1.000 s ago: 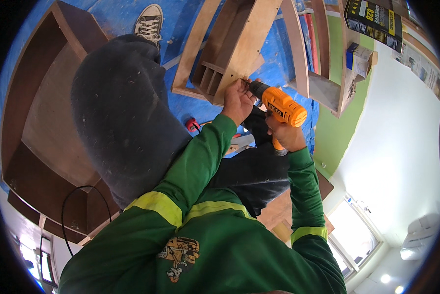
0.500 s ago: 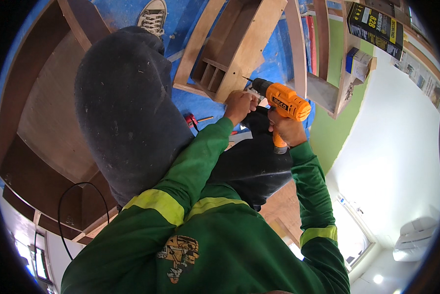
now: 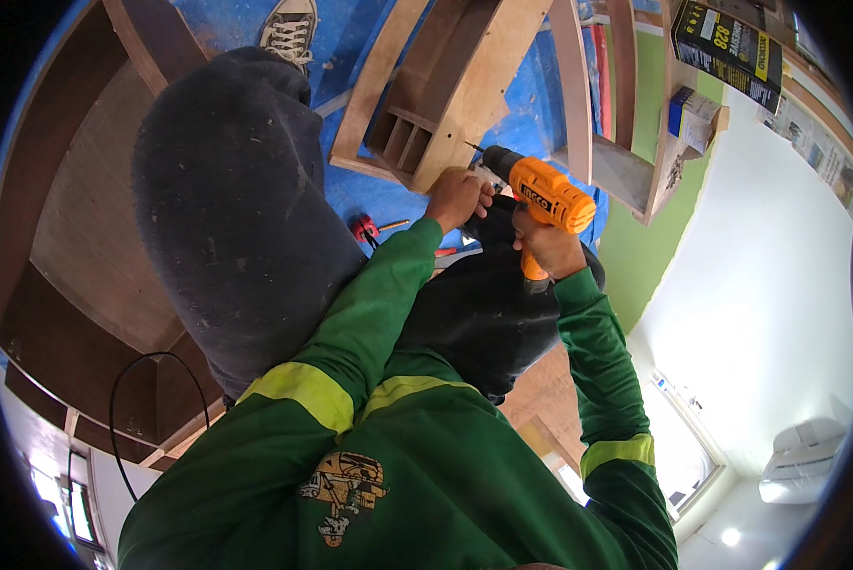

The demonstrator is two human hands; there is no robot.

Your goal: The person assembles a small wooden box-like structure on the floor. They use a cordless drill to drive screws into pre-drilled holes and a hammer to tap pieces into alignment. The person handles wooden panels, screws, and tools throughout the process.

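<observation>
My right hand (image 3: 552, 245) is wrapped round the grip of an orange cordless drill (image 3: 552, 192). Its black chuck carries a thin dark bit pointing left, over the wooden face of a plywood cabinet (image 3: 474, 95); whether the tip touches the wood I cannot tell. Just below the chuck, my left hand (image 3: 457, 199) is by the cabinet's near corner with its fingers curled together. What they may be holding is hidden or too small to name. Small dividers form narrow compartments at this end of the cabinet.
A red tool (image 3: 363, 228) lies on the blue floor covering (image 3: 345, 195) left of my left hand. A large brown wooden cabinet (image 3: 94, 209) stands at the left. On the right are wooden frames, a black and yellow can (image 3: 728, 52) and a small blue-and-white box (image 3: 692, 119).
The drill and my right hand have shifted slightly left, the bit tip moving a little left and up in the picture. My left hand remains curled near the cabinet corner.
</observation>
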